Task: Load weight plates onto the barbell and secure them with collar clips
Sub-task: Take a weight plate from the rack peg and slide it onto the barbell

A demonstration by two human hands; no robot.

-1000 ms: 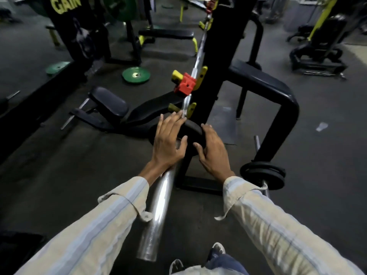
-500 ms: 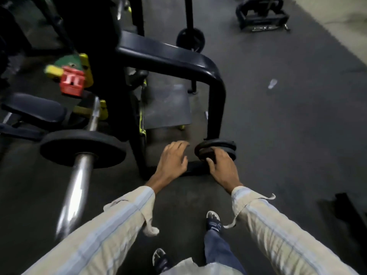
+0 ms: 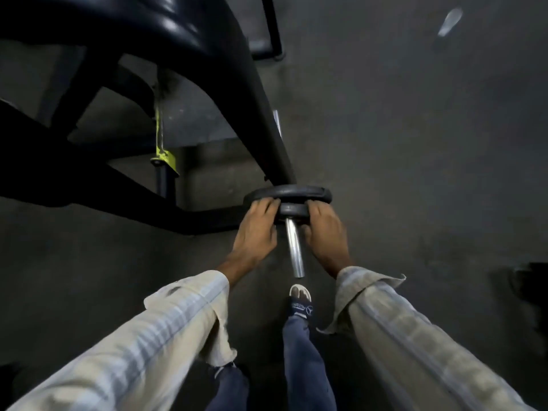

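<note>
Both hands on the small weight plate sitting on the storage peg low on the rack, right in front of a bigger plate. Left hand & right hand w/ fingers clenched round its edges, one each side.

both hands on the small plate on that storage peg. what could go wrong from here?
1. The foot sits right below the end of the chrome peg; a small plate slipping off could land on the toes.
2. Left hand fingers overlap the larger plate behind, so they could get pinched.
3. The right hand grips only the rim; the plate may tilt and bind.
</note>
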